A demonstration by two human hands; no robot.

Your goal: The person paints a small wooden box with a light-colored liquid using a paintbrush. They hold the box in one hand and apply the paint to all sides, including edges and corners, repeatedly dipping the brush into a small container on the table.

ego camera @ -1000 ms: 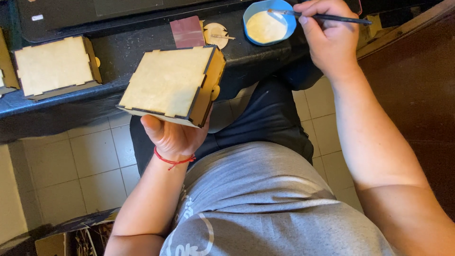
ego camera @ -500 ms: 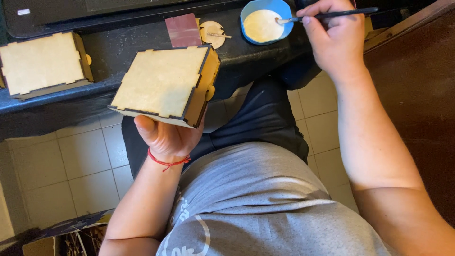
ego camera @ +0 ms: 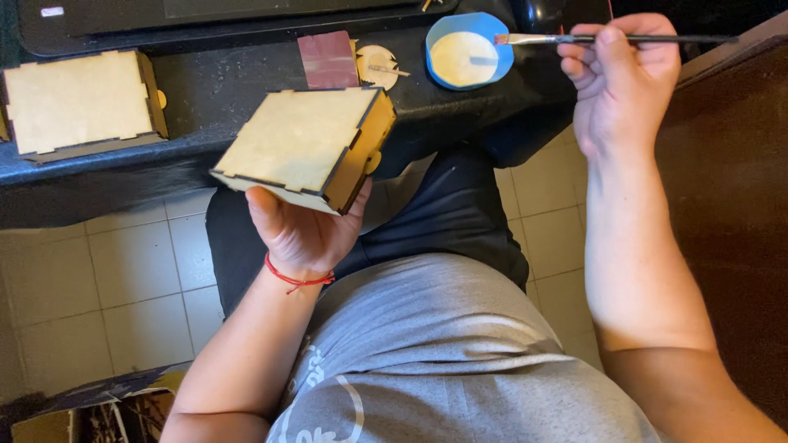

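My left hand [ego camera: 302,232] holds a light wooden box [ego camera: 305,146] from below, tilted, over my lap near the dark table edge. A red string is tied around that wrist. My right hand [ego camera: 621,78] grips a thin black paintbrush [ego camera: 616,38], whose bristle tip hangs just right of a blue bowl [ego camera: 469,58] filled with pale cream paint. The bowl sits on the dark table [ego camera: 246,90].
A second wooden box [ego camera: 78,102] rests on the table at the left. A dark red sandpaper piece [ego camera: 327,59] and a small round wooden part [ego camera: 378,66] lie beside the bowl. Pale floor tiles [ego camera: 107,279] show below; a cardboard box [ego camera: 90,410] sits bottom left.
My right hand has lifted the brush out of the bowl and drawn it to the right. The box in my left hand has shifted slightly in view.
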